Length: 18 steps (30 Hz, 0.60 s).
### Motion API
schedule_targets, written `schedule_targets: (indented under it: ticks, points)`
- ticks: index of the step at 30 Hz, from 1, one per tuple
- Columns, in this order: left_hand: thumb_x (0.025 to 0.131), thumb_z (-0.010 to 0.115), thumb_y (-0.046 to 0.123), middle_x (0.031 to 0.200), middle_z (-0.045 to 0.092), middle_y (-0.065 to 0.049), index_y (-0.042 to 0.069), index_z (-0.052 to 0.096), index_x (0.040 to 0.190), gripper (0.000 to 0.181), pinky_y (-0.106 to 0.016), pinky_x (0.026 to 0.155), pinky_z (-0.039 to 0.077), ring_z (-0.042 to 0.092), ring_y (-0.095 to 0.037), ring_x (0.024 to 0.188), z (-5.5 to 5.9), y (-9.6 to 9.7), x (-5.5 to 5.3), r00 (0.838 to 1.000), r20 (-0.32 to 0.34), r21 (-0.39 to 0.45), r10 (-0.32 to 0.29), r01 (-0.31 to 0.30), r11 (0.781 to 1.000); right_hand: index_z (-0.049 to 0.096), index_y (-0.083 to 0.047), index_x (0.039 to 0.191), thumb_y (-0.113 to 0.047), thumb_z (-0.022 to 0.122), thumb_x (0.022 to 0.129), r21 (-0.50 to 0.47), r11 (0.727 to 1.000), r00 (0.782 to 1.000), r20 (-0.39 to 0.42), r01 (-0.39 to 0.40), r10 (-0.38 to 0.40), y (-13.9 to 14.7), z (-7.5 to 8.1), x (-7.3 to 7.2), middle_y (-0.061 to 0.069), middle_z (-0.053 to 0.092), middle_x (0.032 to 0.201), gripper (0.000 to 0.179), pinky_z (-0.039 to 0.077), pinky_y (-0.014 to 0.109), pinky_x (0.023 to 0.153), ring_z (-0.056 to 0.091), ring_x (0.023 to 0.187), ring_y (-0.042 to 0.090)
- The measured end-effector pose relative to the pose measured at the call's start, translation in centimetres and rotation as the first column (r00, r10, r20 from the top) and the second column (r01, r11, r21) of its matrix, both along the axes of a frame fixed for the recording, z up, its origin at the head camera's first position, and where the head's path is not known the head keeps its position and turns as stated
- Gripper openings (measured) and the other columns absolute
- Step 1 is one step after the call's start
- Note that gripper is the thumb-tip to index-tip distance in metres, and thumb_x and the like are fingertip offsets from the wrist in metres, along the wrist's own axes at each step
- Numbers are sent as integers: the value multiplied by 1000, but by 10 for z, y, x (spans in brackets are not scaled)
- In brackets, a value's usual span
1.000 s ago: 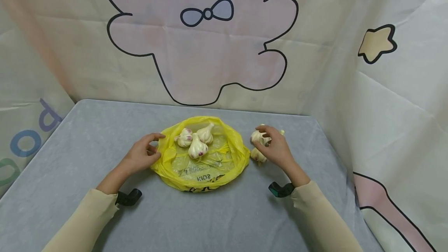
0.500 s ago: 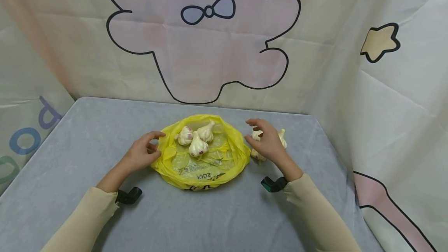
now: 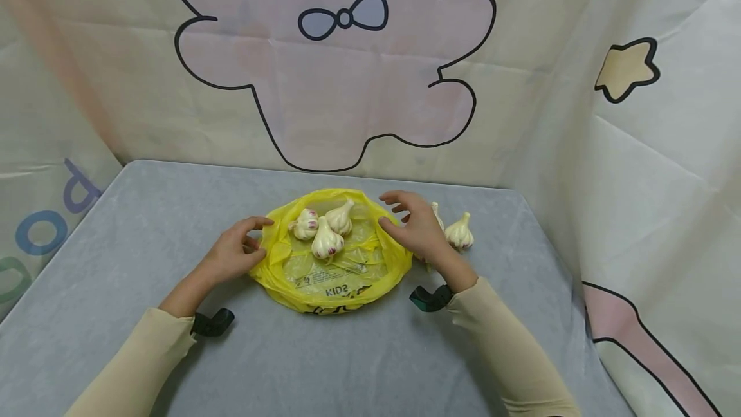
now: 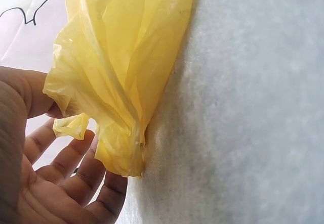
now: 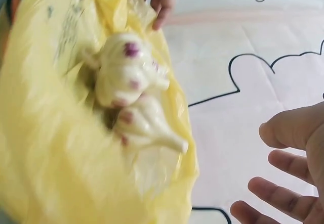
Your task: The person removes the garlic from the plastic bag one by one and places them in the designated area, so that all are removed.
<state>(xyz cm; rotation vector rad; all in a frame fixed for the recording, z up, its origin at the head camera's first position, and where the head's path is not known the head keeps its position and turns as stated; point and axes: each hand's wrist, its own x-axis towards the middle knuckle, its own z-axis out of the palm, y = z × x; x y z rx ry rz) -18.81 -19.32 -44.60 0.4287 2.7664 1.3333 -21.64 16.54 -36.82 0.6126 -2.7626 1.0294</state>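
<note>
A yellow plastic bag [image 3: 276, 285] lies open on the table, its rim spread into a ring. Three garlic bulbs [image 3: 327, 240], white with purple marks, sit together inside toward the back left. My left hand [image 3: 230, 255] holds the bag's left edge; the left wrist view shows thumb and fingers around the crumpled plastic [image 4: 119, 77]. Over the bag's right rim hovers my right hand [image 3: 421, 230], fingers apart and nothing between them. Behind it on the table stands one garlic bulb [image 3: 460, 233] in full sight, with others beside it partly hidden by the hand.
A grey cloth covers the table [image 3: 324, 365]. Behind it hangs a pale curtain [image 3: 538, 50] with cartoon drawings, which also closes off both sides. Each wrist wears a black camera mount, such as the one on the left wrist [image 3: 214, 324].
My right hand has moved left from above the garlic bulbs on the right to the bag's right rim, uncovering the rightmost bulb. My left hand stays at the bag's left edge.
</note>
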Motion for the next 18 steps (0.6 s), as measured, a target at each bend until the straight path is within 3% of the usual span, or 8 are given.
schedule_targets:
  ticks: [7, 11, 18]
  points:
    - [87, 61, 4, 134, 49, -23, 7, 47, 136, 52, -36, 72, 55, 63, -29, 93, 0, 0, 0, 1000, 5, 2, -2, 2, 1000, 60, -13, 125, -23, 68, 87, -43, 998, 999, -11, -42, 41, -22, 1, 0, 10, 63, 119, 41, 54, 48, 79, 63, 100, 30]
    - [87, 62, 5, 135, 48, -24, 7, 47, 137, 52, -37, 73, 55, 63, -29, 94, 2, 1, 0, 1000, 13, 4, -6, 6, 1000, 59, -11, 126, -22, 69, 85, -76, 993, 996, 9, -87, 88, -35, -2, 1, 14, 62, 118, 43, 54, 49, 81, 64, 100, 36]
    - [87, 61, 4, 135, 47, -24, 7, 47, 137, 52, -39, 74, 56, 63, -30, 95, 3, 0, 1, 1000, 10, 0, -5, 5, 1000, 59, -15, 126, -21, 70, 85, -57, 990, 989, 65, -130, 133, -56, -9, 3, 17, 63, 117, 43, 54, 46, 83, 63, 101, 34]
